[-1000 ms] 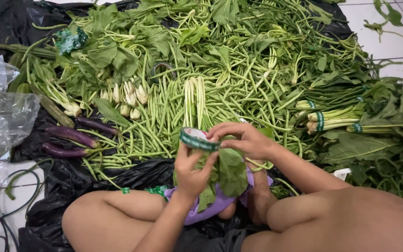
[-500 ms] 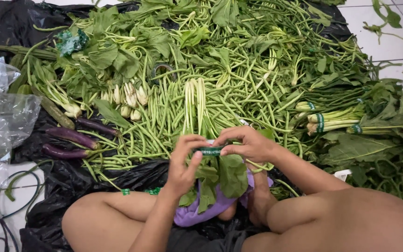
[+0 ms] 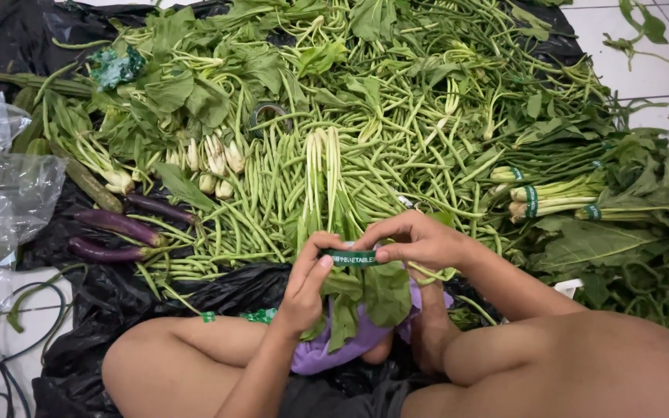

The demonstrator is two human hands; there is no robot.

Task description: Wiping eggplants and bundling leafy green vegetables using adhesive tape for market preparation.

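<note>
1. Judging by looks, the bunch of leafy greens [image 3: 365, 298] is light, soft and easily bruised; its firmer stems under the green tape band [image 3: 352, 258] seem the safest place to hold
2. It sits over the person's lap, just in front of the pile of long beans [image 3: 272, 201]
3. Left hand [image 3: 307, 282] is curled narrowly, thumb pressing the band's left end
4. Right hand [image 3: 420, 241] pinches the band's right end, fingers close together, nothing else held

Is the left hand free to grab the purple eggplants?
Probably not right now: the left hand is pinching the green band around a leafy bunch, though nothing blocks the eggplants.
</note>
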